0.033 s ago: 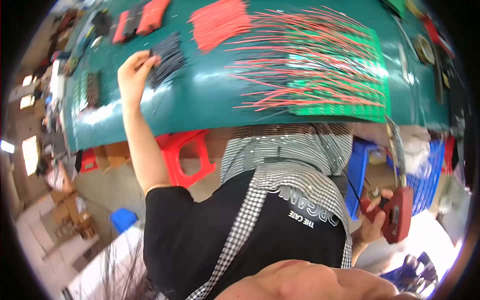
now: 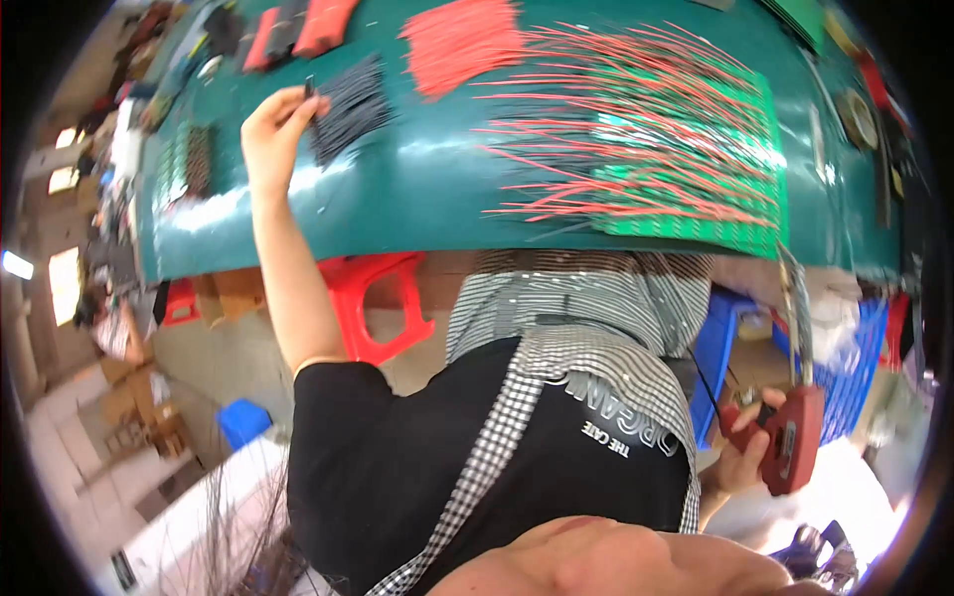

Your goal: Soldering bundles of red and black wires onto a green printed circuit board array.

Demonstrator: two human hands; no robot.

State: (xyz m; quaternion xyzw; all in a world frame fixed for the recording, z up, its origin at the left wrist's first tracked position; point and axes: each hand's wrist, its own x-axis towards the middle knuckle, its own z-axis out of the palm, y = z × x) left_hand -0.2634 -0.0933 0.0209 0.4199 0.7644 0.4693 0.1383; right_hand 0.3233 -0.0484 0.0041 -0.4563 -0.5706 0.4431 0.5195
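At the far left of the bench, my left hand pinches a short dark wire between thumb and fingertips. Right beside it lies a loose pile of black wires. My right hand, low at the right in front of my body, grips a red soldering gun. Its long metal tip points up toward the near right corner of a green circuit board panel. Across that panel lie rows of red wires, with black ones among them, their ends sticking out leftward.
A heap of red wires lies at the back of the green bench. Wrapped red and black bundles and a small board stack sit left. At right are a tape roll and blue crate; below, a red stool.
The whole view has shifted slightly, with the bench things sitting a little further right. The dark wire now shows above my left fingertips. My right hand keeps its grip on the soldering gun.
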